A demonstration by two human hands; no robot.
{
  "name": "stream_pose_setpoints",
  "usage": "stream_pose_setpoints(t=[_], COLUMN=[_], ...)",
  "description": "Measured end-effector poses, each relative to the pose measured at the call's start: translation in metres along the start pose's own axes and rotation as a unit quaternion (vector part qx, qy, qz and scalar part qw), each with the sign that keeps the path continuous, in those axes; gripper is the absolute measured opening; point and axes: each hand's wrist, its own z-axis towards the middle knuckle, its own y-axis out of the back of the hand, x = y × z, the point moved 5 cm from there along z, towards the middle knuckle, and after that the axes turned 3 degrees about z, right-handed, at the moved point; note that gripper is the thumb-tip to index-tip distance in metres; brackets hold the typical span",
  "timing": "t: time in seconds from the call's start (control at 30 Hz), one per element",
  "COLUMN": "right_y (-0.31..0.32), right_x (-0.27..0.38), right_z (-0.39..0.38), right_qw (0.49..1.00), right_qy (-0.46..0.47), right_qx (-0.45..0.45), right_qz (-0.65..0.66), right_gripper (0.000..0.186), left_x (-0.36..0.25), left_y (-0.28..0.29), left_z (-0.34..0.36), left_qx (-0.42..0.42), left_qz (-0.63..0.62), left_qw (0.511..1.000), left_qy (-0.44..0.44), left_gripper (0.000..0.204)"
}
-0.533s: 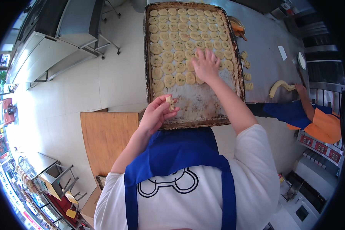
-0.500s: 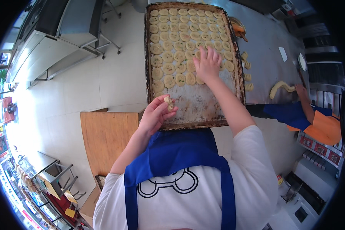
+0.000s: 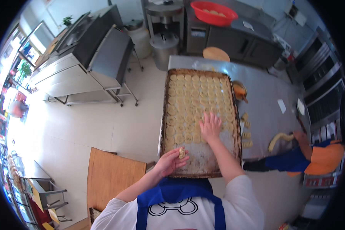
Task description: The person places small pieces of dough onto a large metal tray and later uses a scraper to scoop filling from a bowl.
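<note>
My left hand (image 3: 168, 163) pinches a small lump of speckled dough (image 3: 182, 153) over the lower left of the large, stained metal baking tray (image 3: 201, 161). The tray carries several rows of flattened dough rounds (image 3: 188, 92), with bare metal along its lower part. My right hand (image 3: 211, 126) rests among the rounds at the middle right, fingers spread and fingertips on the dough. Several coiled dough pieces (image 3: 246, 136) lie just right of the tray on the steel table (image 3: 268, 115).
At the right, a co-worker in orange and blue (image 3: 322, 157) holds a long dough strip (image 3: 280, 138). A bowl (image 3: 239, 88) stands beside the tray. Behind are a red basin (image 3: 212, 11) and steel counters; left are wheeled steel equipment (image 3: 107, 57) and a wooden table (image 3: 111, 172).
The view has tilted up: the tray and hands sit lower in the picture, and the back counter with the red basin has come into sight. The hands' hold looks the same.
</note>
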Motion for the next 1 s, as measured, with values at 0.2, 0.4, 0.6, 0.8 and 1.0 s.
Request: stream_pose_setpoints(t=[0.2,0.4,0.6,0.8,1.0], right_y=[0.001,0.084,0.099,0.092,0.057], right_x=[0.019,0.083,0.063,0.024,-0.054], right_z=[-0.023,-0.091,-0.113,-0.114,-0.058], right_qw=[0.939,0.863,0.886,0.830,0.907], right_qy=[-0.103,0.003,0.014,-0.079,-0.092], right_qx=[0.222,0.290,0.228,0.281,0.262], right_qz=[0.241,0.414,0.403,0.476,0.317], right_gripper=[0.049,0.040,0.038,0.033,0.037], left_x=[0.014,0.034,0.053,0.053,0.058], left_y=[0.002,0.008,-0.008,-0.043,-0.044], left_z=[-0.001,0.008,0.013,0.008,0.024], left_qx=[0.006,0.043,0.017,0.004,-0.007], left_qz=[-0.069,-0.015,0.018,0.057,0.083], left_qw=[0.997,0.999,0.999,0.998,0.997], left_qy=[0.028,0.016,0.024,0.031,-0.008], left_gripper=[0.042,0.048,0.044,0.059,0.063])
